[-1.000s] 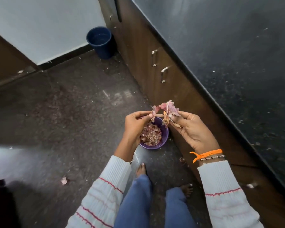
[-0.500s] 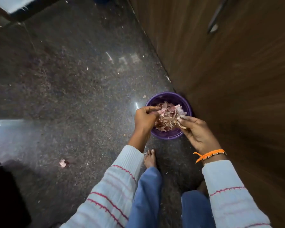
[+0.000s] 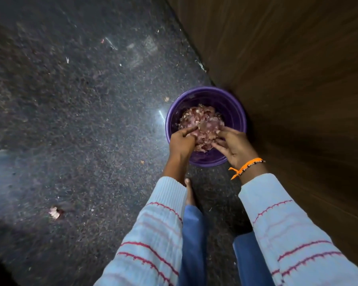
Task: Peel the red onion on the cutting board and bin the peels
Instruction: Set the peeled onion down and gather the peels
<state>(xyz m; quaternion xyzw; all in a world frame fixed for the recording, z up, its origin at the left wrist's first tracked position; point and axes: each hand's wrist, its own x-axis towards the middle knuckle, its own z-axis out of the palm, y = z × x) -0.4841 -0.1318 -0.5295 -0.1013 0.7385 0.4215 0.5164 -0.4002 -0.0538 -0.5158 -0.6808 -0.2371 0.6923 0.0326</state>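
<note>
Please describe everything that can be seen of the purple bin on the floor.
The purple bin is a small round bucket, seemingly of glossy plastic, upright on the dark speckled floor, close beside the brown wooden cabinet. It has no lid and holds a heap of reddish onion peels. The left hand and right hand reach over its near rim into the peels, fingers spread. Whether it touches the cabinet is unclear.

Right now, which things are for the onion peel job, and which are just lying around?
For the job:
- purple bin
- onion peels piled inside it
- left hand and right hand, both over the bin at the peels

Just lying about:
- stray peel scrap on the dark floor
- wooden cabinet beside the bin
- orange wrist thread
</note>
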